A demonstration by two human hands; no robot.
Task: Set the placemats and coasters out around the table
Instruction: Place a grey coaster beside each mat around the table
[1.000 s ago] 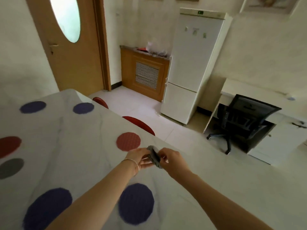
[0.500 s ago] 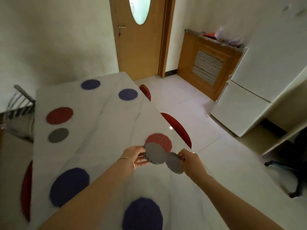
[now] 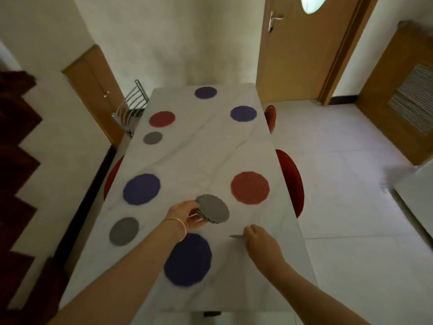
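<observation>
Round felt mats lie on the white marbled table (image 3: 210,146): a blue placemat (image 3: 187,259) nearest me, another blue placemat (image 3: 141,189) at the left, a red placemat (image 3: 250,187) at the right, and more blue and red ones at the far end. A grey coaster (image 3: 124,231) lies near left, another grey coaster (image 3: 152,137) far left. My left hand (image 3: 187,215) grips a small stack of grey scalloped coasters (image 3: 214,209) above the table. My right hand (image 3: 259,242) pinches one grey coaster (image 3: 236,236), seen edge-on, low over the table to the right of the near blue placemat.
Red chairs (image 3: 290,181) are tucked under the table's right side, another red chair (image 3: 112,177) under the left. A metal-backed chair (image 3: 131,106) stands at the far left corner. Wooden doors and a wall lie beyond; tiled floor opens to the right.
My view swung left to face the table lengthwise. My right hand drew one coaster off the stack and lowered it toward the table, while my left hand kept the rest.
</observation>
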